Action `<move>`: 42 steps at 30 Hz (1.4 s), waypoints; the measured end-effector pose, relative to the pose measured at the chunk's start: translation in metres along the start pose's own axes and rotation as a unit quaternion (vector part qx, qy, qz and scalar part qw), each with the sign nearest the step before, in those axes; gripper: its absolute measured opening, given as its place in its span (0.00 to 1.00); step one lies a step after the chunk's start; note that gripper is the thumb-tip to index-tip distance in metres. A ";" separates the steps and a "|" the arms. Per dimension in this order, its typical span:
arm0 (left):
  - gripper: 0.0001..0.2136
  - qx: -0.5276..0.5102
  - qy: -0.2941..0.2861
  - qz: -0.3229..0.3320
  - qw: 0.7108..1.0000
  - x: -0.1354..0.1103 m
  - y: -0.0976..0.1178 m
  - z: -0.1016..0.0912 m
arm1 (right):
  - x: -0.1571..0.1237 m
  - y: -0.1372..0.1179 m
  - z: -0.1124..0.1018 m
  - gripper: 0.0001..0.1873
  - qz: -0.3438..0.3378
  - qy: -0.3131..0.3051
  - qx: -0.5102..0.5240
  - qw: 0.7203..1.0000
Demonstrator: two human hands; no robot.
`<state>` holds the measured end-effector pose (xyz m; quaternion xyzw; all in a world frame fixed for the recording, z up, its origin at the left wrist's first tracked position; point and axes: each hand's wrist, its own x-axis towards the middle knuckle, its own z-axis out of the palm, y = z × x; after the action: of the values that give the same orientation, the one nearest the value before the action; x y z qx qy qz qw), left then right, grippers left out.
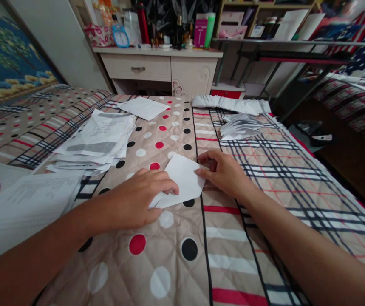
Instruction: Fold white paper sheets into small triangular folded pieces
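White paper under left fingers

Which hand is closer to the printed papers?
Left. The left hand, on the white paper, is right of the printed papers; the right hand is farther right, at that paper's edge.

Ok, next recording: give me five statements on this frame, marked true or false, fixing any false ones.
1. The left hand and right hand both touch the white paper. True.
2. The clock is red. False: it is blue.
3. The stack of printed sheets lies to the right of the white paper. False: it lies to the left.
4. The bedspread has dots and plaid. True.
5. The green cylinder stands on the bedspread. False: it stands on the dresser.
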<state>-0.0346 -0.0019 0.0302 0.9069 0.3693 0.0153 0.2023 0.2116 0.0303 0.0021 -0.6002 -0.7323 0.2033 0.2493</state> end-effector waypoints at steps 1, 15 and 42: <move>0.20 0.031 0.016 0.005 0.999 0.000 0.004 0.001 | 0.000 0.001 0.000 0.15 -0.002 -0.009 0.004 1.000; 0.13 0.226 0.272 0.088 0.931 0.018 -0.038 0.028 | 0.004 0.009 -0.023 0.27 0.115 -0.207 0.309 0.921; 0.09 0.133 0.191 0.046 0.971 -0.004 0.017 0.030 | -0.001 0.009 -0.027 0.19 -0.350 -0.152 -0.028 0.924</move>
<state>-0.0207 -0.0261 0.0097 0.9221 0.3576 0.1481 0.0043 0.2350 0.0314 0.0181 -0.2744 -0.9301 0.1717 0.1735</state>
